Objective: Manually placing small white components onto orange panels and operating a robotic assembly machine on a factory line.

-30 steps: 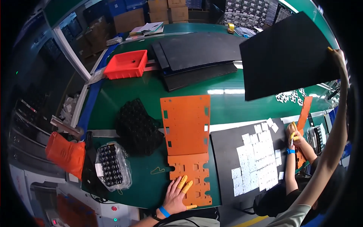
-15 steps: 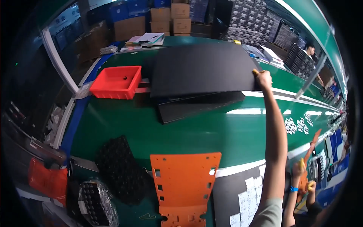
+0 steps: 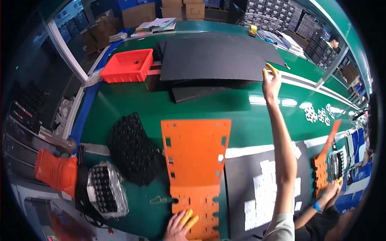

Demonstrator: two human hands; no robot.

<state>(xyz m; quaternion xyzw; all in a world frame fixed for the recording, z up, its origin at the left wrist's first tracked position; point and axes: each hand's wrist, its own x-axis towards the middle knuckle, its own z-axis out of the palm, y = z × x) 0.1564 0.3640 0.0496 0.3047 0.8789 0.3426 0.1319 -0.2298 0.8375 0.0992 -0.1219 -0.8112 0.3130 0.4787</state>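
Note:
A large black sheet (image 3: 213,58) lies on other dark sheets across the far part of the green table. Beside its near right corner is my right hand (image 3: 272,85), arm stretched far forward. Yellow covers sit on its raised thumb and finger, which are apart with nothing between them. Close to me stands an orange panel (image 3: 196,148) with square cut-outs along its sides and a notched, slotted lower part. My left hand (image 3: 179,226), also with yellow fingertip covers, rests its fingers on the left edge of that lower part.
Left of the sheets sits a red bin (image 3: 128,66). Black textured material (image 3: 134,150) and a plastic-wrapped black-and-white pack (image 3: 105,188) lie left of the panel. White labels (image 3: 261,193) cover a dark board at right. Another person's hands (image 3: 333,188) work further right.
My right hand has let go of the black sheet, which now lies flatter on the pile. My left hand has come into view on the orange panel. The whole view has shifted.

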